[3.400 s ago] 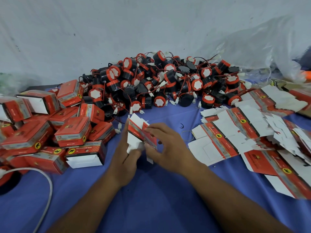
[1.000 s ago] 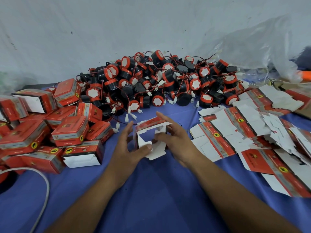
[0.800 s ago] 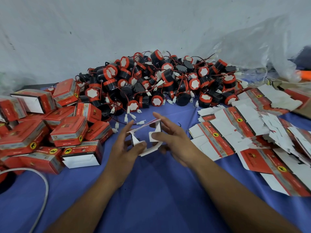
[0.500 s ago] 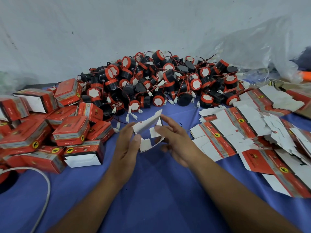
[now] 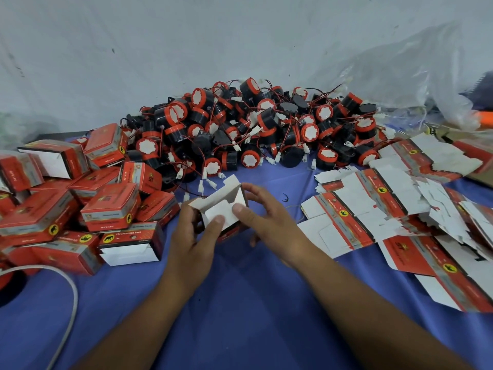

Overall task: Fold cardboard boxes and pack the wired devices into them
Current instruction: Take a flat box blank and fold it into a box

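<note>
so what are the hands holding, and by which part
A half-folded cardboard box: left hand grips its left wall, right hand its right wall, both thumbs pressing the white end flaps.

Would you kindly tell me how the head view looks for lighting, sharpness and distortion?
Head view: soft, even light, faint shadows under the left hand and right hand; wide-angle stretch warps the flat cartons at the right edge; the box is slightly soft.

A blue-violet worktop (image 5: pixel 240 311). The devices (image 5: pixel 256 129) are black with red-orange bands, white faces, and red and black wires. The folded boxes (image 5: pixel 109 206) are red with a grey stripe and yellow-and-black round emblems. The flat blanks (image 5: pixel 346 209) and the open box (image 5: pixel 213 201) show white insides. A white cable (image 5: pixel 73 295).
</note>
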